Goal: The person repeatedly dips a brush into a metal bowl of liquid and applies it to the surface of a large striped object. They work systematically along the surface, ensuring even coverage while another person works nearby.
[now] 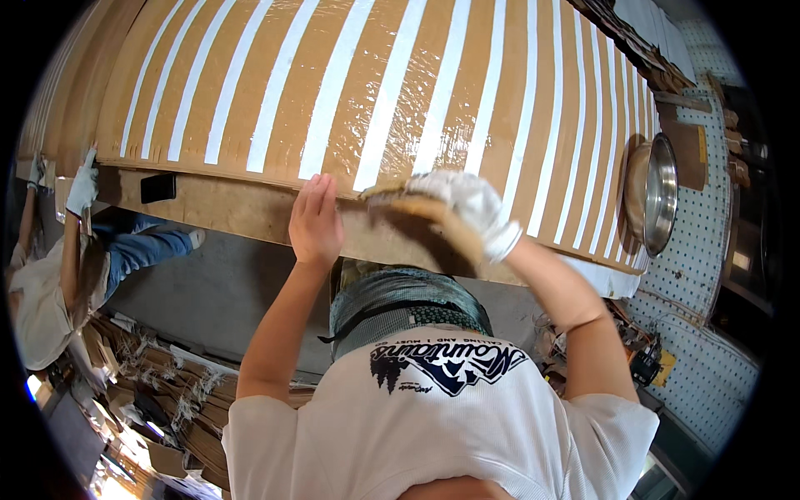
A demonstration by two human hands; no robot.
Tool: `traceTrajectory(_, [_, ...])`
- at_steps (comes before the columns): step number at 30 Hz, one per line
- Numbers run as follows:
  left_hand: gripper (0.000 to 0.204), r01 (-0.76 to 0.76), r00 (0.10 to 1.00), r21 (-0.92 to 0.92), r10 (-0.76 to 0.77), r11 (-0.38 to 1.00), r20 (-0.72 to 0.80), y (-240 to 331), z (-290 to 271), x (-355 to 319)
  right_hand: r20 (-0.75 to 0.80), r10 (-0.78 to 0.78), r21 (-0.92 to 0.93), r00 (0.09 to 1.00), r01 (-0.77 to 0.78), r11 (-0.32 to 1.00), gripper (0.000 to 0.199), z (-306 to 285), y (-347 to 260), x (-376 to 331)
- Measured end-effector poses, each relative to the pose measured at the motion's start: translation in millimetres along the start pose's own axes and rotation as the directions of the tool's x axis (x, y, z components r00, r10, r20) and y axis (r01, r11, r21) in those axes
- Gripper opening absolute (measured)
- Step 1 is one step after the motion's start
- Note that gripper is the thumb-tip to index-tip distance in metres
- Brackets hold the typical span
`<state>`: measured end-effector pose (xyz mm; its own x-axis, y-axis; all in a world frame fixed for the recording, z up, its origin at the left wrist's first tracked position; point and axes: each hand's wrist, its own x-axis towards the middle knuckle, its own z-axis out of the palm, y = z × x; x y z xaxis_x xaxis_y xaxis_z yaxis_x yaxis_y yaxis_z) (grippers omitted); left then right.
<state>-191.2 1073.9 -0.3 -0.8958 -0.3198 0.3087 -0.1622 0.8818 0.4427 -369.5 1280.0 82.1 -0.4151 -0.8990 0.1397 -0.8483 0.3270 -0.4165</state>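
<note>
Brown cardboard sheets [279, 133] lie overlapped on the table in front of me, their tops showing white stripes. A glossy wet film glints over the middle. My left hand [317, 221] is bare, its fingers stretched out and pressed flat at the near edge of the sheets. In a white glove, my right hand [467, 200] grips a wide brown brush [408, 204] over that same near edge, right of my left hand. Motion blurs the brush and part of the glove, and the fingers' undersides are hidden.
A shiny metal bowl [661, 196] stands at the table's right end. A black phone-like object [158, 188] rests on the wooden ledge [225, 208] at left. Beyond it, a co-worker's gloved hand [82, 187] touches the sheets' edge. Cardboard pieces [179, 408] are piled at lower left.
</note>
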Motion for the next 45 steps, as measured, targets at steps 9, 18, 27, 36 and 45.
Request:
traceTrajectory(9, [0.042,-0.039,0.999,0.129,0.034,0.991,0.04,12.8,4.9,2.3,-0.3,0.336,0.354,0.893,-0.223,0.908,0.03,-14.5,124.6,-31.1])
traceTrajectory(18, [0.071,0.099,0.951,0.453,-0.218,0.886,0.218,66.0,13.1,18.2,0.005,0.153,-0.344,0.988,-0.142,0.928,0.028,-77.6,86.6,-70.8])
traceTrajectory(27, [0.119,0.193,0.63,0.613,-0.575,0.766,0.522,119.7,4.4,73.4,0.122,0.282,0.246,0.952,-0.305,0.92,0.03,-40.4,95.9,-134.0])
traceTrajectory(36, [0.12,0.131,0.714,0.711,-0.563,0.691,0.416,120.4,29.7,71.2,0.025,0.592,-0.175,0.806,-0.579,0.796,0.034,-127.7,226.6,-6.8])
traceTrajectory(45, [0.133,0.242,0.615,0.697,-0.663,0.674,0.427,128.0,29.1,78.0,-0.273,0.559,-0.2,0.783,-0.614,0.763,0.04,-160.7,431.1,155.2])
